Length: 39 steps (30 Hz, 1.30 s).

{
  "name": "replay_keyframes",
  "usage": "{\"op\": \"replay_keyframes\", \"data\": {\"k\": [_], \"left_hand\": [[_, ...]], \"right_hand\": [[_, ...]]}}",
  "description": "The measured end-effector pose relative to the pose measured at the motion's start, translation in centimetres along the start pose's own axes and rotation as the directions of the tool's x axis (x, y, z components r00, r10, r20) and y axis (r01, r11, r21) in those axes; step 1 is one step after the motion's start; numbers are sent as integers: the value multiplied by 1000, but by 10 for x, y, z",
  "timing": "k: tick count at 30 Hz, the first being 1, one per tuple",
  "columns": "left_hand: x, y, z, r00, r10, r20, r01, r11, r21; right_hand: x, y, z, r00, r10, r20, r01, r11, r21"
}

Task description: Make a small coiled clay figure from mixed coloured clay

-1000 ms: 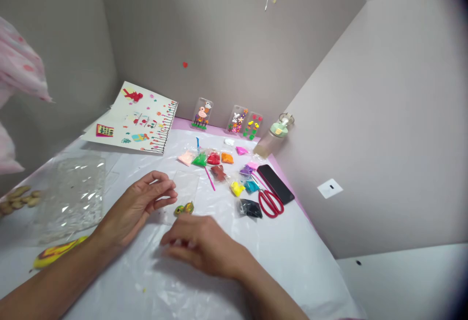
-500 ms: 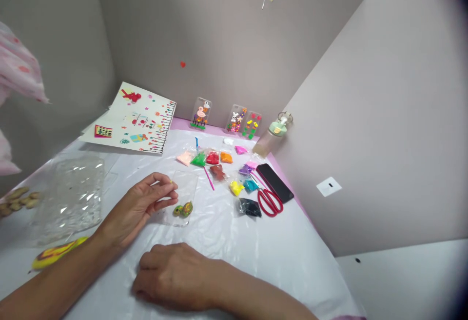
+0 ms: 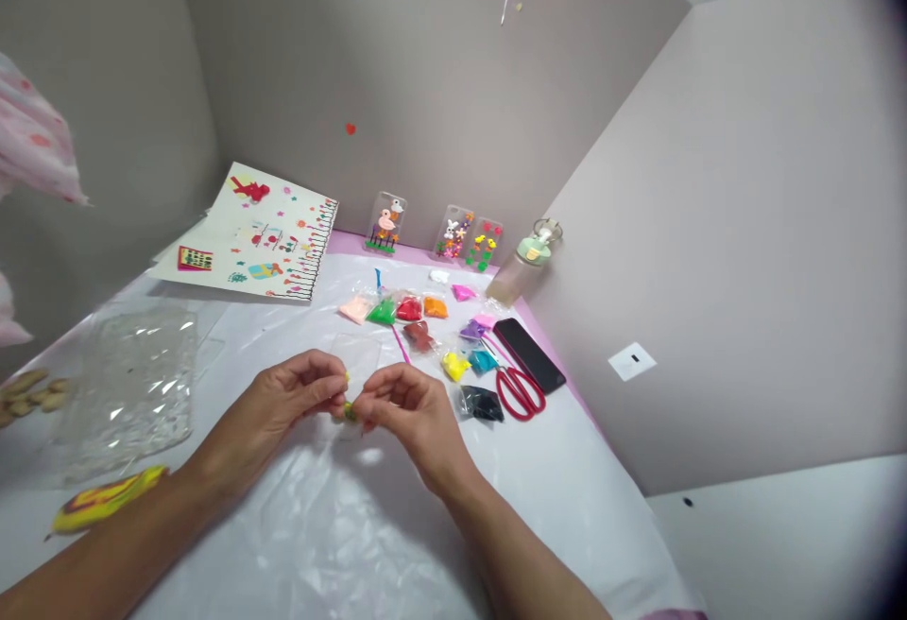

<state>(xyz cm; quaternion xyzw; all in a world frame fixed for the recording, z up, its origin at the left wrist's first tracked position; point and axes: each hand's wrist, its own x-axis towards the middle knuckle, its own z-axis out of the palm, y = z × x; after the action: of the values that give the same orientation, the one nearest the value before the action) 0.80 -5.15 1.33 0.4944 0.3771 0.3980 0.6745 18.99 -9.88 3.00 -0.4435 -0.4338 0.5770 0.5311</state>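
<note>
My left hand (image 3: 301, 391) is closed in a pinch, with a tiny bit of yellow clay (image 3: 347, 377) showing at its fingertips. My right hand (image 3: 411, 417) is beside it, thumb and fingers pressed together; what they hold, if anything, is hidden. Both hands are over a clear phone case (image 3: 360, 348) lying on the table. Between the fingertips shows a small part of a green and yellow clay figure (image 3: 350, 410) on the case. The right fingers cover the rest of it, and I cannot tell whether they touch it.
Clay packets, such as a yellow one (image 3: 455, 366) and a black one (image 3: 483, 403), lie beyond and right. Red-handled scissors (image 3: 521, 394) lie by a black phone (image 3: 528, 355). A bottle (image 3: 521, 266) and decorated cases (image 3: 386, 223) stand behind. Plastic trays (image 3: 134, 384) lie left.
My right hand has risen from the near table and moved forward to the clay figure, closing into a pinch. My left hand has shifted slightly toward the figure, which is now mostly covered.
</note>
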Motion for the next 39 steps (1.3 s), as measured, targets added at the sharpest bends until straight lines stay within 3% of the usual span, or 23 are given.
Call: {"op": "replay_keyframes", "data": {"k": [4, 8, 12, 15, 18, 22, 24, 27, 31, 33, 39], "left_hand": [[-1, -3, 3, 1000, 3, 19, -4, 998, 60], [-3, -3, 8, 1000, 12, 20, -15, 989, 145], [-5, -1, 12, 999, 49, 4, -48, 972, 229], [-6, -1, 13, 996, 85, -4, -81, 960, 267], [-6, -2, 13, 994, 112, -9, -104, 950, 293], [-8, -4, 13, 990, 138, -23, -124, 941, 314], [-8, -5, 13, 987, 156, -38, -136, 937, 321], [-9, -6, 14, 980, 187, -66, -156, 932, 327], [-10, -8, 14, 971, 222, -93, -180, 925, 333], [-11, -8, 13, 964, 247, -96, -201, 918, 341], [-7, -8, 7, 887, 458, -62, -383, 803, 458]], "right_hand": [[6, 1, -4, 996, 1, -91, 6, 997, 73], [5, 3, 0, 991, -57, -119, 62, 997, 41], [2, 7, 3, 983, -122, -135, 114, 991, -63], [-1, 11, 2, 965, -234, -118, 201, 950, -240], [-3, 16, 0, 916, -398, -50, 335, 827, -452], [-5, 21, -3, 813, -575, 89, 481, 577, -660], [-5, 22, -3, 762, -629, 155, 527, 463, -712], [-6, 21, -2, 743, -641, 194, 538, 400, -742], [-8, 20, 0, 768, -610, 196, 525, 424, -738], [-9, 20, 0, 790, -583, 188, 520, 476, -709], [-12, 15, 3, 933, -325, 154, 360, 838, -410]]}}
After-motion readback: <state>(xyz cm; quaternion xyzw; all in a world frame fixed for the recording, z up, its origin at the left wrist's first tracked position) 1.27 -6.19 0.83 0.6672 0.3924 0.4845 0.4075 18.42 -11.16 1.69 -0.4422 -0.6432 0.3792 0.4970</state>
